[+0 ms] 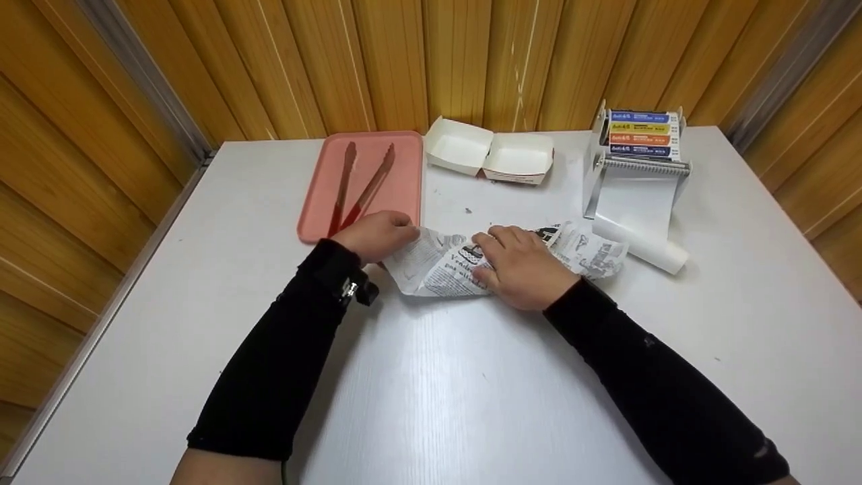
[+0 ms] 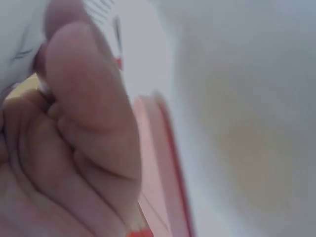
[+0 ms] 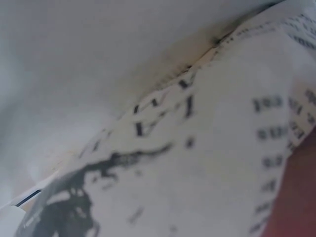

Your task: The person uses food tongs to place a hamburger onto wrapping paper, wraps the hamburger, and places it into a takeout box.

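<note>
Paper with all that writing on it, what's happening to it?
A person is handling the printed paper on the table. Their left grip pinches its left end, while their right grip rests on top. Part of it is folded over. Behind it, the white box sits open, and the tongs lie on the pink tray.

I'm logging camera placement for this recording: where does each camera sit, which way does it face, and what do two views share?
Head: on the person's head, facing forward and down over the white table; left hand, right hand and black sleeves show.
Left wrist: on that wrist, facing past the pink tray; the left hand's fingers fill one side.
Right wrist: on that wrist, close on printed paper; only blurred skin shows, lower right.
Shared: head and left wrist both show the left hand and pink tray.
</note>
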`<state>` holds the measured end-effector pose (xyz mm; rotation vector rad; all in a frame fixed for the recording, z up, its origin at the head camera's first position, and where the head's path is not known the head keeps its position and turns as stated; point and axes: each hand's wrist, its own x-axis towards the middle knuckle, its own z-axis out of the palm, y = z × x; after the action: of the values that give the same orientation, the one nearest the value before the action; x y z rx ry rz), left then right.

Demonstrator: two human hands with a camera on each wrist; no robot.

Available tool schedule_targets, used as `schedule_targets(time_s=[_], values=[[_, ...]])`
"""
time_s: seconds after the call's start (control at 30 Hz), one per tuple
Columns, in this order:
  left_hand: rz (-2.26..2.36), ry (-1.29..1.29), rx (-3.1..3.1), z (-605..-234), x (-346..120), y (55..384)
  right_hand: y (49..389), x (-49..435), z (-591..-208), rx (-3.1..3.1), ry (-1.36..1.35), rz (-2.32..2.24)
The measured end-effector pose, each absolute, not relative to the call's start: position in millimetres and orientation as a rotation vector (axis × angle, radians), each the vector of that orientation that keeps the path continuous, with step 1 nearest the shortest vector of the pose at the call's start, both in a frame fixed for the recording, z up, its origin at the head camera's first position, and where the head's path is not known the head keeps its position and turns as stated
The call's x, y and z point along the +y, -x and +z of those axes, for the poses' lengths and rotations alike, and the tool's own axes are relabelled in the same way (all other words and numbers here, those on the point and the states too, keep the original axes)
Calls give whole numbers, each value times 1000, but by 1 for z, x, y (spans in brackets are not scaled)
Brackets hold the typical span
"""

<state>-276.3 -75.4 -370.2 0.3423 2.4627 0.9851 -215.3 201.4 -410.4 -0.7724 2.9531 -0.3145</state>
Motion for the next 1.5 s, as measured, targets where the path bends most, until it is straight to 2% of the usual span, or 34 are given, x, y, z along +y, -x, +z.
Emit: schedule_targets(time_s=[0.37,0.73,0.83,1.03,1.13,1.27,1.5], values=[[1516,-200,2088,-356,-45,267,214,201,-411,2952,774,-326],[1929,-59,1707,-368,-20,247,215,201,-409,2989,819,-332],[1844,-156,1846,-373,-13,241,217,204,-409,2951,819,-366],[1363,-590,2406,-383,-9,231,221,212,-407,2786,741,-528],[1152,-724,2538,-388,-7,228,222,214,-406,2735,738,-587],[1049,-785,2529,-393,-4,230,223,217,-406,2727,757,-729],[922,-784,2517,-400,5,233,227,228,-404,2779,565,-973]])
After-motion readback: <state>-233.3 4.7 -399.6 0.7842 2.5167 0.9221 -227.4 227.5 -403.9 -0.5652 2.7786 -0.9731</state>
